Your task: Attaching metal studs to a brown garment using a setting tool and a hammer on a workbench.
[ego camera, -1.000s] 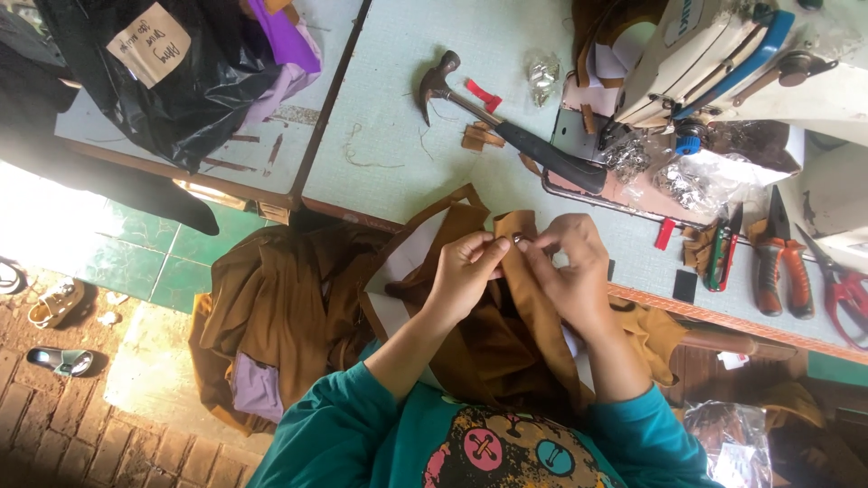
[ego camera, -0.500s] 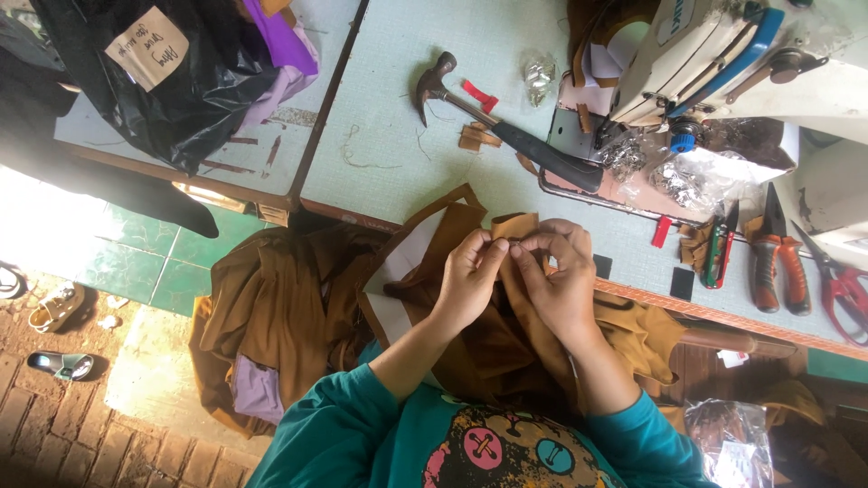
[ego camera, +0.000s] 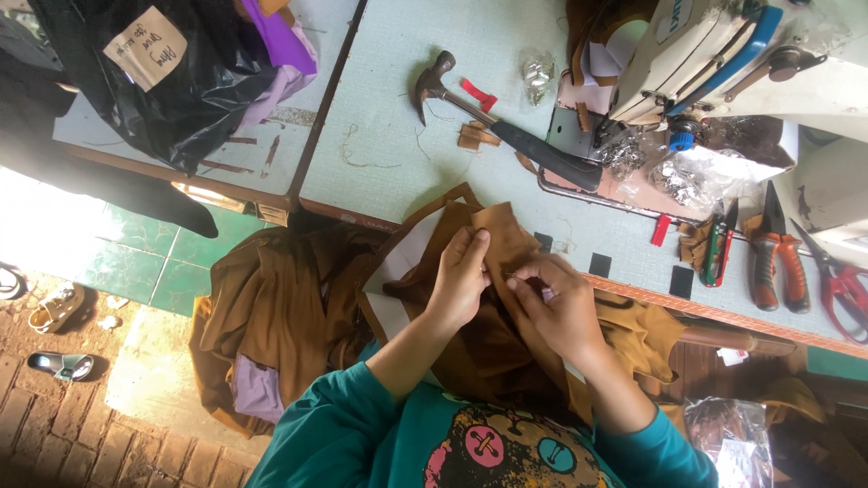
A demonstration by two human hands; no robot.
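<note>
My left hand (ego camera: 463, 276) and my right hand (ego camera: 553, 305) both pinch a folded strip of brown fabric (ego camera: 499, 237) at the table's near edge. The fingertips of the two hands almost meet over the strip. A small thin metal thing, perhaps a pin or needle, shows at my right fingertips. The brown garment (ego camera: 470, 348) hangs from the table into my lap, with a white lining piece (ego camera: 405, 262) beside my left hand.
A claw hammer (ego camera: 493, 126) lies on the pale green table (ego camera: 389, 99) ahead. A white sewing machine (ego camera: 723, 54) stands at the far right, with pliers (ego camera: 776, 253) and red scissors (ego camera: 841, 285). A black plastic bag (ego camera: 181, 81) sits far left. More brown cloth (ego camera: 271, 307) is heaped by my left.
Both hands have shifted slightly along the brown strip, the right one lower and closer to me; they still grip the fabric.
</note>
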